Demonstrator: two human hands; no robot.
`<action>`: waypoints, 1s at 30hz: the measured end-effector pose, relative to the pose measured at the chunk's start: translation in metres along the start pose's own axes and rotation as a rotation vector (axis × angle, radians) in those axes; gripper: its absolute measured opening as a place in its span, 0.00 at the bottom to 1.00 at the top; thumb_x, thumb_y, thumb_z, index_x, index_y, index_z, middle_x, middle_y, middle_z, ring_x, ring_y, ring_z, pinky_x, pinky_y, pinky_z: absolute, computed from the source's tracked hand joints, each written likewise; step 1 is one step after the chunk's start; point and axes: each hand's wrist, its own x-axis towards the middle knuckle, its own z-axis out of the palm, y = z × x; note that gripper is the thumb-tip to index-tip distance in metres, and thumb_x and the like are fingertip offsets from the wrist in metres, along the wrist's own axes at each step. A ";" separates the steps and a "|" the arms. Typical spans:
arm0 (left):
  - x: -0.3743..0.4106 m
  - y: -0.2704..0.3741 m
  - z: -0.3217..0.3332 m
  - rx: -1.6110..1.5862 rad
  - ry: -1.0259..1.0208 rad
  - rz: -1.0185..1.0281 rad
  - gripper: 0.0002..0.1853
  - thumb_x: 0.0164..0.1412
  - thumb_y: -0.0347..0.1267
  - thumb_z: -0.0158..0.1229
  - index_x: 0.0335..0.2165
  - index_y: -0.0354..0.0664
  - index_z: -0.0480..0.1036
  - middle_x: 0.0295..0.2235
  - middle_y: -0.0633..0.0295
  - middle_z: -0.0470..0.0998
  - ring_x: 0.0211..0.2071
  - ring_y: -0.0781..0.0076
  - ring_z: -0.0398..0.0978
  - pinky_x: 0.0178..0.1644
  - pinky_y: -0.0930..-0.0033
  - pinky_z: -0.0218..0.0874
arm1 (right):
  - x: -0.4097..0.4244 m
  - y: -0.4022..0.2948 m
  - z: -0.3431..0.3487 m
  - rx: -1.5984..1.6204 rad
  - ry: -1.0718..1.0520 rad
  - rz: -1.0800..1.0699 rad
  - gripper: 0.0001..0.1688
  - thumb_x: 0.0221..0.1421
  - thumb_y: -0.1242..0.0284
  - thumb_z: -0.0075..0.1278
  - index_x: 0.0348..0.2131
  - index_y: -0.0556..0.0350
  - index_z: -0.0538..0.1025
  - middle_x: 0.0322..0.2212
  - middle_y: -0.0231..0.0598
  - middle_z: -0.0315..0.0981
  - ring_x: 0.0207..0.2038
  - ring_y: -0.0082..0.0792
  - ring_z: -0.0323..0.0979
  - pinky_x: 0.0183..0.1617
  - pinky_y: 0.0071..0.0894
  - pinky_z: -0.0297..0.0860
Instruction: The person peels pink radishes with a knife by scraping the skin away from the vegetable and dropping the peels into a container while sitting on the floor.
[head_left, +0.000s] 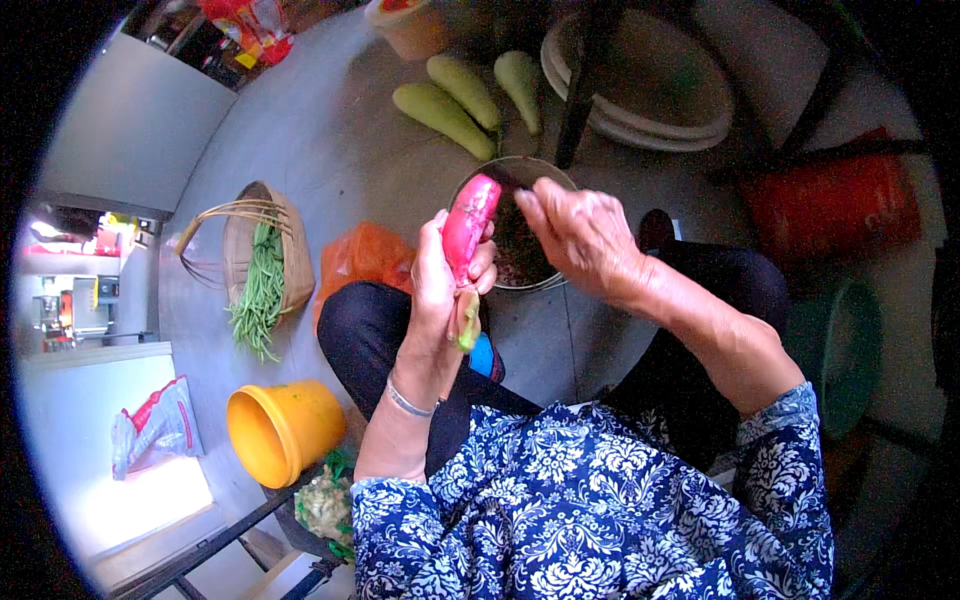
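Note:
My left hand (427, 266) grips a pink-red radish (472, 217) with its trimmed leaf stalks (468, 322) pointing back towards my wrist. The radish is tilted, its far end up over a round bucket (519, 287) on the floor between my feet. Dark scraps lie inside this bucket, partly hidden by my hands. Just right of the radish, my right hand (585, 232) is curled around what looks like a knife. Its dark blade (513, 177) reaches towards the radish's far end; blur and shadow hide its exact outline, and the handle is covered by my fingers.
Several pale green gourds (450, 112) lie beyond the bucket, near stacked white basins (660, 135). At left are a basket (300, 255) of green beans (259, 292), an orange mesh bag (367, 251) and a tipped yellow bucket (322, 412). A cauliflower (326, 502) is beside me.

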 end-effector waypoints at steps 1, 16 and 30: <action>0.002 -0.001 0.000 -0.042 0.012 -0.011 0.21 0.64 0.43 0.34 0.33 0.34 0.64 0.19 0.65 0.65 0.13 0.80 0.58 0.14 0.79 0.53 | -0.006 -0.005 0.003 0.005 -0.068 0.004 0.15 0.59 0.66 0.42 0.23 0.56 0.63 0.11 0.48 0.62 0.18 0.53 0.67 0.18 0.47 0.61; -0.001 -0.009 0.002 0.036 0.036 -0.038 0.23 0.65 0.43 0.32 0.35 0.34 0.65 0.20 0.65 0.65 0.13 0.81 0.55 0.14 0.79 0.50 | 0.004 0.015 0.010 -0.028 -0.065 0.134 0.17 0.58 0.63 0.40 0.23 0.55 0.67 0.14 0.51 0.69 0.19 0.53 0.71 0.20 0.51 0.66; 0.001 -0.007 0.002 0.124 0.035 -0.025 0.24 0.65 0.45 0.33 0.38 0.34 0.65 0.24 0.64 0.68 0.13 0.82 0.57 0.15 0.79 0.50 | -0.004 0.032 0.034 -0.048 -0.099 0.161 0.18 0.58 0.62 0.39 0.23 0.55 0.69 0.16 0.52 0.70 0.20 0.54 0.71 0.21 0.51 0.66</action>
